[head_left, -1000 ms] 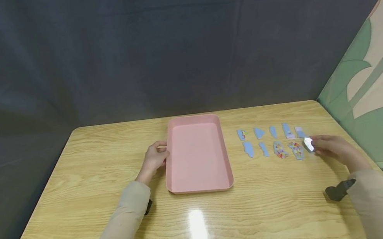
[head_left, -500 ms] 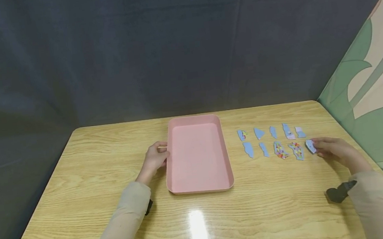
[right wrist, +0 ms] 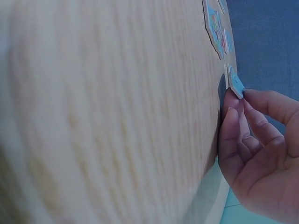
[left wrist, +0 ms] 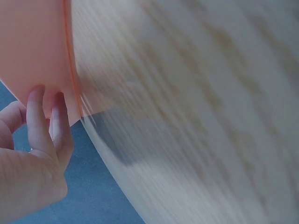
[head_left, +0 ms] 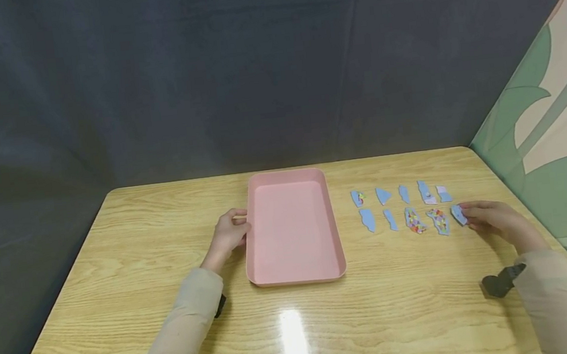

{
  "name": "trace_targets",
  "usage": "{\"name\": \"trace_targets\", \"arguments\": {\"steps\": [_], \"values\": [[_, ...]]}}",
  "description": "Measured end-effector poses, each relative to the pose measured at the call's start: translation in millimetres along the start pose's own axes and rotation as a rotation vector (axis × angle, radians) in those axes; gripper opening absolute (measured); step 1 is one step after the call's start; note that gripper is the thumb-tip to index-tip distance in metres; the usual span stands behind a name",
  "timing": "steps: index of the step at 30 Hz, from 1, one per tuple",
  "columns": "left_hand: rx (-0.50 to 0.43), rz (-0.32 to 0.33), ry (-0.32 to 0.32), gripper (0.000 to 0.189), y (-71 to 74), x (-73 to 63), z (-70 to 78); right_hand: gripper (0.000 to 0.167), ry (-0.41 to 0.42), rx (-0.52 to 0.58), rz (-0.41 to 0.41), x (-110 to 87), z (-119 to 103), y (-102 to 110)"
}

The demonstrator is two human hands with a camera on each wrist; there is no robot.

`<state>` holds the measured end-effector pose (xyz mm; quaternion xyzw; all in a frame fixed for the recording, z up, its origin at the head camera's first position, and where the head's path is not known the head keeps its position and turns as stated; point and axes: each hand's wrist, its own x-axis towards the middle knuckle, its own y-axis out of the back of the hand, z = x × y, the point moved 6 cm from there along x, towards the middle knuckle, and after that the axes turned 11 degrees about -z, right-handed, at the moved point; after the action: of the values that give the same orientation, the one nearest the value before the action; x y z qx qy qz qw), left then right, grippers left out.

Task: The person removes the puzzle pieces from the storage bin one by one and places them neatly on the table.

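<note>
At the right of the head view my right hand (head_left: 493,221) pinches a small blue puzzle piece (head_left: 459,215) between thumb and fingertips. In the right wrist view this piece (right wrist: 236,85) is tilted close over the table, its blue printed face showing. Several flat puzzle pieces lie in two rows to its left, among them a multicoloured one (head_left: 439,222) beside it and a blue and lilac one (head_left: 443,193) behind. My left hand (head_left: 229,231) holds the left wall of a pink tray (head_left: 297,282); in the left wrist view fingertips (left wrist: 36,93) press its outer side.
The tray stands upright in the middle of the wooden table (head_left: 121,309), with nothing in it. A dark curtain (head_left: 272,68) hangs behind the table, and a leaf-patterned cloth (head_left: 564,130) borders its right side.
The puzzle piece in my right hand has tilted from a bright, glaring face to show its blue face, shifting slightly right. My left hand and the tray stay put.
</note>
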<state>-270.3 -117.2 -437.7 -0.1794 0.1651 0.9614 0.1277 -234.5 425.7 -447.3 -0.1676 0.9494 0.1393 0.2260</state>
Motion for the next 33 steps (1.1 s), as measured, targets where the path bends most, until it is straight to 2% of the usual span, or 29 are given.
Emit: {"name": "trace_targets", "arguments": {"steps": [5,12,14,18,20,33], "values": [[-0.002,0.004,-0.006,0.044,0.2,-0.7,0.4,0.023,0.001,-0.061,0.018,-0.1,-1.8,-0.8],[-0.015,0.009,-0.008,0.043,0.5,0.8,-1.1,0.011,-0.045,-0.144,0.046,1.3,-0.5,1.0],[-0.016,0.010,-0.007,0.043,0.4,1.0,-1.4,0.020,-0.047,-0.164,0.046,1.5,-0.8,1.3],[-0.020,0.014,-0.011,0.043,0.1,1.1,-1.5,0.049,-0.041,-0.187,0.039,2.4,-1.3,0.2],[-0.020,0.015,-0.015,0.043,-0.5,1.3,-1.1,0.057,-0.033,-0.198,0.033,1.6,-1.3,-0.6],[-0.020,0.000,-0.012,0.043,-3.4,2.1,-0.3,0.062,-0.027,-0.201,0.019,-7.0,-3.9,-6.8]]}}
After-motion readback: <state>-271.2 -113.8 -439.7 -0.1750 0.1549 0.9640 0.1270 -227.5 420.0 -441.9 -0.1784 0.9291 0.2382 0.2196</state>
